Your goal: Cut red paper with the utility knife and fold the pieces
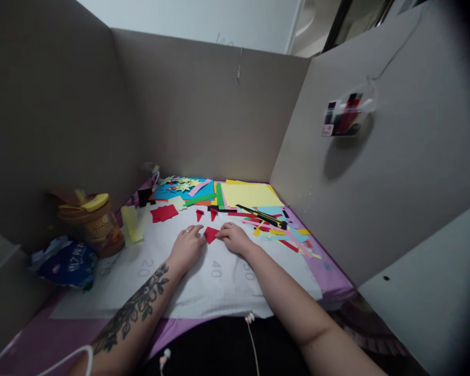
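A small piece of red paper [210, 235] lies on the white sheet in front of me. My left hand [188, 244] is at its left edge, fingers bent and the tips closed on that side. From the right, my right hand [234, 238] pinches the opposite corner between thumb and fingers. Just beyond stand two small folded red paper pieces [213, 214], side by side. Farther left is a stack of red paper squares [164, 212]. The fingertips partly cover the paper's edges.
Colored paper strips and a yellow-black utility knife [272, 217] lie to the right. Yellow sheets [253, 195] and a blue sheet with paper stars [182, 184] are at the back. A lidded brown cup [97, 224] and blue packet [68, 263] stand left. Grey partitions surround the table.
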Available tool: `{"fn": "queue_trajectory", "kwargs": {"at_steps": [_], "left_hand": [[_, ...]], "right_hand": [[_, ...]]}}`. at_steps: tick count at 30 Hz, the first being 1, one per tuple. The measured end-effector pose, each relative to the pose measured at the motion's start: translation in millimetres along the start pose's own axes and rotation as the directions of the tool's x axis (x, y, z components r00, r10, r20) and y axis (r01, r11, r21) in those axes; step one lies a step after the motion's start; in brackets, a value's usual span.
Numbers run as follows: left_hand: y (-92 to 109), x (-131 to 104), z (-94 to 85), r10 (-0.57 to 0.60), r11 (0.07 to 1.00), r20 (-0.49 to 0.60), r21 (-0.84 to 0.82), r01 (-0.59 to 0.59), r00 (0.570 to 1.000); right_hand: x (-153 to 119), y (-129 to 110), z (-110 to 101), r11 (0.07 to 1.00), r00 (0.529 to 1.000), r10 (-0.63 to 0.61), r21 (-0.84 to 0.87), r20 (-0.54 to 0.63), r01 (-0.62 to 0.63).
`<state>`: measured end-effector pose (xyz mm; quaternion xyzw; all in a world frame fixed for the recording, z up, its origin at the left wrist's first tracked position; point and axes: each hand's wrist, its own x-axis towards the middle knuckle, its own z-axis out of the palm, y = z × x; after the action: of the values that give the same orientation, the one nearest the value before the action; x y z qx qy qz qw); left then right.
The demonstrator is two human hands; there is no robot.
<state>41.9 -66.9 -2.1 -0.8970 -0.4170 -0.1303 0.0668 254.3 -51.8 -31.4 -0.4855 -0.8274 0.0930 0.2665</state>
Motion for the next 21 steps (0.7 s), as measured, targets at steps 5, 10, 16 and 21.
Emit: {"fn": "queue_trajectory", "kwargs": {"at_steps": [5,10,16,21], "left_hand": [[-3,-1,6.2,0.033,0.998,-0.020,-0.053,-0.034,0.999],[-5,2,10.1,0.110,0.988,-0.040,-0.106,-0.114,0.993],[-8,6,11.4,0.218,0.959,-0.004,-0.186,-0.215,0.976],[-6,4,12.2,0.220,0.963,-0.005,-0.160,-0.218,0.976]], "right_hand": [[0,3,1,1.000,0.999,-0.028,-0.010,-0.016,0.028],[1,8,5,0.996,0.995,-0.094,0.004,-0.028,0.094],[3,7,8,0.975,0.975,-0.221,0.020,-0.026,0.221],[-1,-9,-1,0.950,0.948,-0.293,0.074,-0.124,0.303]]}}
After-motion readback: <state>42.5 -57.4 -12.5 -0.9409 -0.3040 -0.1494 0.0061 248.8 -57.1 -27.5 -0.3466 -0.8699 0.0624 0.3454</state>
